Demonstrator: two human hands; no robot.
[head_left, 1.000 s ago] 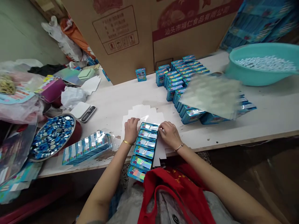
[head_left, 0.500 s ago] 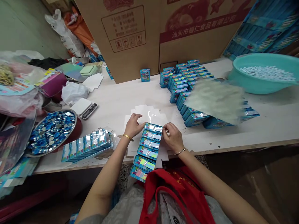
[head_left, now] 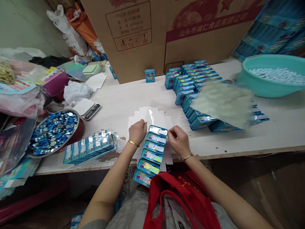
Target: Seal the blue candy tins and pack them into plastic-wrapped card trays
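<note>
A row of several small blue candy boxes (head_left: 152, 147) stands between my hands and runs from the table down to my lap. My left hand (head_left: 137, 132) is curled closed beside the row's far left corner; what its fingers hold, if anything, is hidden. At the far right corner my right hand (head_left: 178, 141) is closed in a pinch, fingertips close to the end box. I cannot make out anything in the pinch. Beneath the far end of the row lies a white stepped sheet (head_left: 143, 114) with a glossy streak on it.
To the left are a clear-wrapped row of blue boxes (head_left: 89, 147), a bowl of blue and silver wrapped pieces (head_left: 56, 132) and a small scale (head_left: 87, 108). To the right stand grouped blue boxes (head_left: 186, 86), partly under a translucent sheet (head_left: 224, 101), and a turquoise basin (head_left: 264, 87). A large carton (head_left: 138, 60) stands behind.
My left hand has curled from stretched fingers into a closed shape. My right hand stays pinched by the far right corner. The view has shifted slightly; the boxes stay in place.
</note>
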